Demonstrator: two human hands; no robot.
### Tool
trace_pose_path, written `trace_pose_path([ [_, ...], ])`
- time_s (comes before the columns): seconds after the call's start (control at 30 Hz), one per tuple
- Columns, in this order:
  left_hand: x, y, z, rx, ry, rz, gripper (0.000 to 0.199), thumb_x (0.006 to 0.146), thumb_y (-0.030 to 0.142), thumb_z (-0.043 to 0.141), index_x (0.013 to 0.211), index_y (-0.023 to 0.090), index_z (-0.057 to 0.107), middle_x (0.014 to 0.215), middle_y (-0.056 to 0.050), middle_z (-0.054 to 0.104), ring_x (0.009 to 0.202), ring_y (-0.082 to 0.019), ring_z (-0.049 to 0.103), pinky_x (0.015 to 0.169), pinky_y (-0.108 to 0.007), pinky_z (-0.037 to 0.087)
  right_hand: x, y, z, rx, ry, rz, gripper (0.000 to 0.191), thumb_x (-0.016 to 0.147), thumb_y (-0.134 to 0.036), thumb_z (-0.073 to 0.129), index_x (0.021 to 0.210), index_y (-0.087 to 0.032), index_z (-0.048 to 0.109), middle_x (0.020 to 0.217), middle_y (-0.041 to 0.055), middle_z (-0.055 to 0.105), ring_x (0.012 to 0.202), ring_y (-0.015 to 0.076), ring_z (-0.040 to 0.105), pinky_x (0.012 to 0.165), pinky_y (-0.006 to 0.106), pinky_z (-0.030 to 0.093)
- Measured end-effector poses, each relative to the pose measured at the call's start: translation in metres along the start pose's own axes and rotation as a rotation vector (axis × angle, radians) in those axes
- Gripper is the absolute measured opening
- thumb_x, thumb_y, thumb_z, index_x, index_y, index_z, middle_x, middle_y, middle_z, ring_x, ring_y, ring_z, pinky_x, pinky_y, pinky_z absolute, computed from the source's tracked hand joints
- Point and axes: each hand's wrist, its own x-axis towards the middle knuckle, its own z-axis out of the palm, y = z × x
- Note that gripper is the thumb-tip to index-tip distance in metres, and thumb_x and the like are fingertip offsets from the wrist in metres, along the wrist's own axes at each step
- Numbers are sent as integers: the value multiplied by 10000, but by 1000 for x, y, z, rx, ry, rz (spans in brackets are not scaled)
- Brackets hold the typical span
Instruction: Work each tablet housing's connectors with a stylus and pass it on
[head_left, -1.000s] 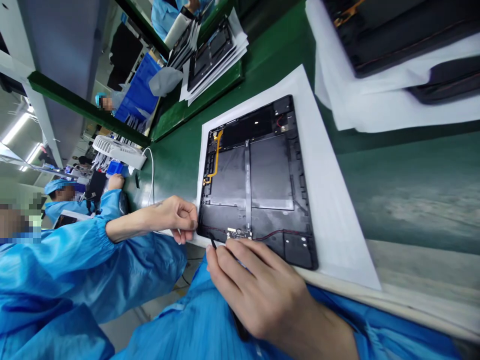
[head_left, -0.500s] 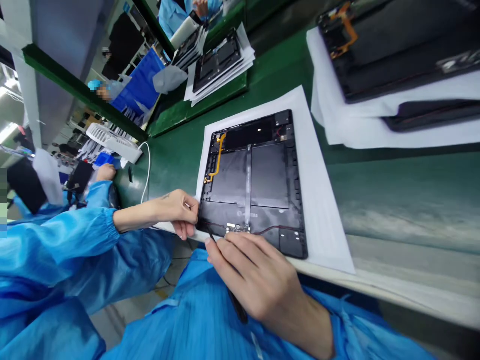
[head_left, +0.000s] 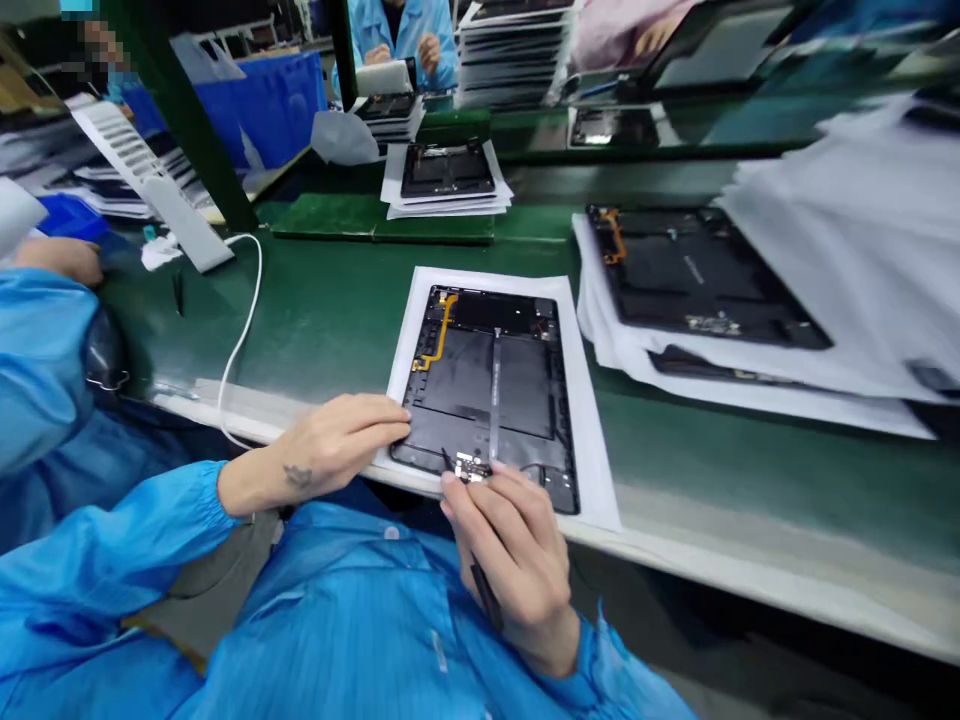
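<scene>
- Now my left fingers (head_left: 407, 420) lie straighter at the tablet (head_left: 525, 385) edge; grip unclear.
- My right fingers (head_left: 469, 474) pinch the tool (head_left: 487, 598), tip nearer the board (head_left: 471, 467).
- The tablet's on paper (head_left: 591, 440), on the desk (head_left: 330, 340).

The left hand (head_left: 322, 445), earlier curled at the corner of the tablet (head_left: 480, 385), now has its fingers straighter at the left edge. In the right hand (head_left: 517, 545), the tool (head_left: 486, 597) now has its tip just beside the circuit board (head_left: 471, 467), closer than before. A tall stack (head_left: 514, 55) has come into view.
</scene>
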Motion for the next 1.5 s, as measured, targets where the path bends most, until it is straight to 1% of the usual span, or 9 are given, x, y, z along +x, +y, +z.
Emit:
trace_pose_path([
  [0.23, -21, 2, 16, 71, 41, 43, 391, 1008, 64, 403, 1357, 126, 566, 1368, -164, 634, 1319, -235, 586, 1076, -395, 537, 3, -5, -23, 124, -2, 209, 426, 818, 59, 648, 1181, -159, 695, 948, 76, 731, 944, 232, 670, 881, 445, 605],
  [0.5, -10, 20, 16, 257, 67, 58, 347, 976, 71, 438, 1279, 56, 607, 1277, -228, 670, 1210, -304, 663, 1008, -425, 578, 57, 11, -14, 459, -170, 535, 179, 968, -153, 566, 933, -217, 728, 850, 35, 727, 777, 173, 681, 676, 299, 559],
  [0.6, -9, 15, 10, 119, 59, 1, 391, 967, 27, 375, 1272, 76, 615, 1289, -168, 683, 1199, -235, 673, 1026, -350, 575, 55, 13, -11, 449, -141, 494, 191, 976, -138, 538, 945, -209, 712, 843, 45, 718, 760, 175, 672, 658, 311, 554],
  [0.77, -14, 5, 7, -40, 61, -35, 425, 937, -11, 359, 1258, 73, 625, 1304, -154, 679, 1196, -227, 676, 1015, -335, 581, 37, 10, -19, 227, -223, 45, 206, 972, -138, 543, 1110, -129, 696, 804, 71, 700, 790, 207, 678, 815, 414, 626],
  [0.83, -16, 5, 10, -13, 77, -11, 395, 955, 12, 378, 1253, 74, 630, 1307, -166, 674, 1211, -241, 667, 1023, -345, 574, 28, 9, -20, 128, -237, -24, 258, 973, -149, 552, 1194, -129, 684, 780, 55, 692, 764, 200, 676, 877, 433, 637],
  [0.97, -19, 9, 19, 32, 122, 4, 374, 987, 61, 409, 1303, 79, 608, 1351, -170, 646, 1301, -259, 600, 1096, -378, 521, 11, 8, -19, 64, -196, 40, 395, 938, -112, 596, 1327, -171, 642, 865, 57, 712, 831, 217, 703, 871, 444, 655],
  [1.13, -18, 17, 22, 129, 120, 11, 338, 984, 70, 446, 1267, 67, 631, 1330, -190, 651, 1255, -285, 631, 1074, -400, 530, 0, 5, -22, 111, -92, 146, 393, 896, -46, 600, 1257, -178, 681, 897, 57, 703, 891, 238, 698, 877, 491, 644],
  [1.37, -5, 31, 14, 321, 6, 53, 365, 998, 151, 477, 1325, 35, 593, 1283, -251, 657, 1188, -324, 668, 1022, -443, 532, 50, 9, -16, 420, -177, 504, 198, 972, -140, 533, 964, -210, 718, 893, 62, 734, 837, 208, 688, 720, 361, 585],
  [1.5, -4, 33, 14, 353, -14, 49, 375, 1003, 182, 476, 1330, 40, 590, 1297, -247, 651, 1183, -324, 668, 1026, -446, 516, 66, 13, -8, 481, -277, 524, 187, 964, -151, 559, 899, -213, 723, 819, 35, 728, 759, 173, 677, 672, 295, 565],
])
